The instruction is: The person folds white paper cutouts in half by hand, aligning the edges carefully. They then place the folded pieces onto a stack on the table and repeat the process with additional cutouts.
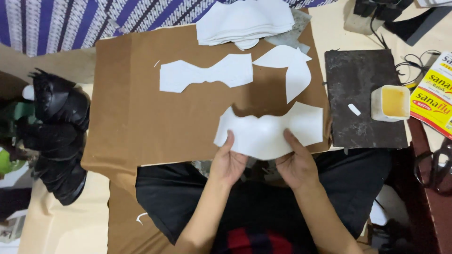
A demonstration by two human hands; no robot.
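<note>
My left hand (228, 163) and my right hand (295, 162) both grip the near edge of a white cut piece (268, 130), thumbs on top. It lies over the front edge of a brown board (136, 103). A long wavy white piece (205, 74) lies flat on the board beyond it. A curved white piece (292, 68) sits to its right. A stack of white pieces (245, 19) rests at the board's far edge.
A dark slab (362, 80) at the right carries a white cup of yellow glue (391, 102). A yellow-and-red packet (433, 96) lies further right, with black cables (414, 61). Black shoe parts (59, 136) are piled at the left.
</note>
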